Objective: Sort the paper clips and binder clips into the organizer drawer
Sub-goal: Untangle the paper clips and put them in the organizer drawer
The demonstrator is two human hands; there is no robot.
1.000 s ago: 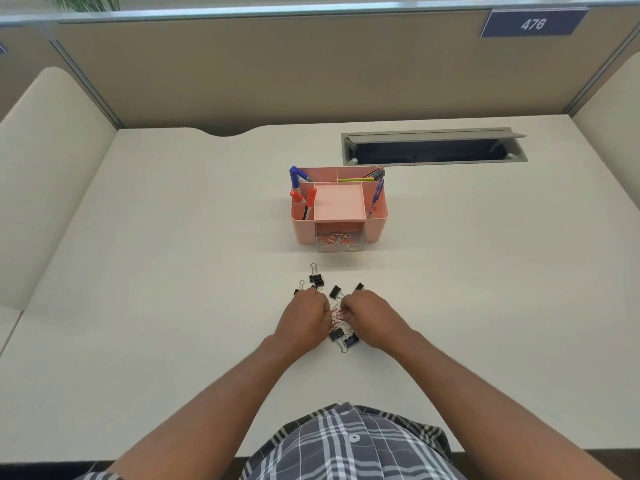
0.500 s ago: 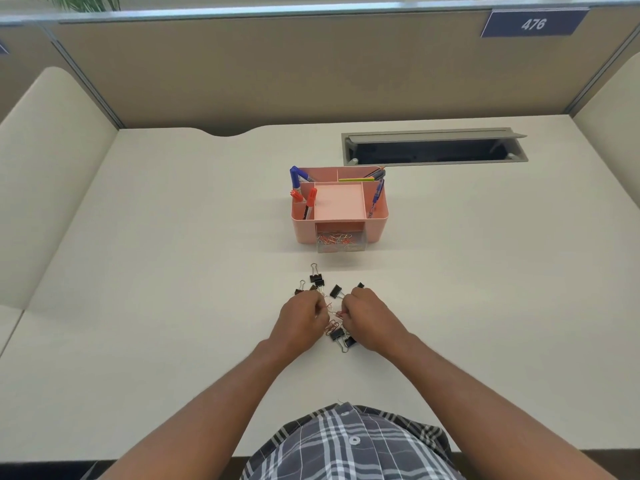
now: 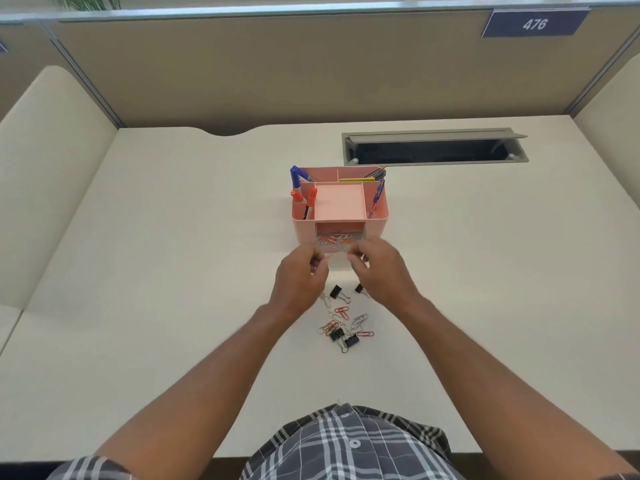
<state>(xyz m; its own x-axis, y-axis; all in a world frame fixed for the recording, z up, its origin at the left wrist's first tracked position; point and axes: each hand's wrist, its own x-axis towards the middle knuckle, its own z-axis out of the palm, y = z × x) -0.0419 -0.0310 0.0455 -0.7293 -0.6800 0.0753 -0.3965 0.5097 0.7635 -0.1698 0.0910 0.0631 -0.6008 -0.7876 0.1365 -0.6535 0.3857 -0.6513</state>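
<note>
Left hand hovers just in front of the organizer drawer, fingers curled, thumb and forefinger pressed together as if pinching something small; what it holds is too small to make out. Right hand alongside, same height, fingers curled inward; grip contents cannot be told either.

Drawer is clear-fronted, pulled out from the base of the pink organizer, already holding a tangle of paper clips. It lies straight ahead of both hands, just beyond the fingertips; both are about equally near, so the drop likely needs only a short forward reach.

Remaining pile on the surface sits behind the hands, toward the person: loose paper clips, red and silver, and several black binder clips.

Versus a second ago: both hands were down in the pile, gathering; now lifted and carried forward to the drawer, leaving the pile uncovered.
</note>
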